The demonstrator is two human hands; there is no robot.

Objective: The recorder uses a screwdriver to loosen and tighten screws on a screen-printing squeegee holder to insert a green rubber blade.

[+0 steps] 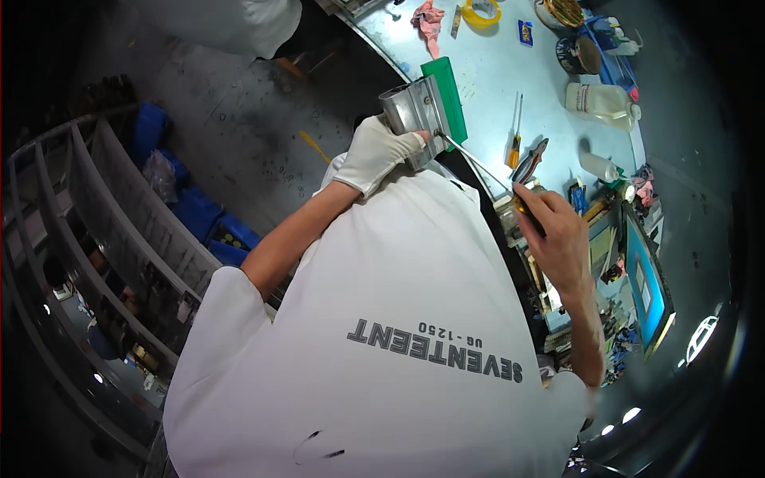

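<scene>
My left hand [373,159], in a white glove, is closed around a silvery metal part [410,110] with a rounded, hollow end. That part is held at the table's edge, against or just beside a green block [449,99]; whether they touch I cannot tell. My bare right hand [556,239] grips a screwdriver [482,166] by its amber and dark handle. Its long shaft slants up and left, and the tip meets the metal part's face by a small hole or screw, near my left thumb.
On the pale table [486,76] lie another screwdriver [515,143], pliers [530,162], yellow tape [481,12] and a pink rag [428,25]. A translucent jug [602,105] and a small bottle [599,167] stand at right. A metal rack [119,199] with blue bins is at left.
</scene>
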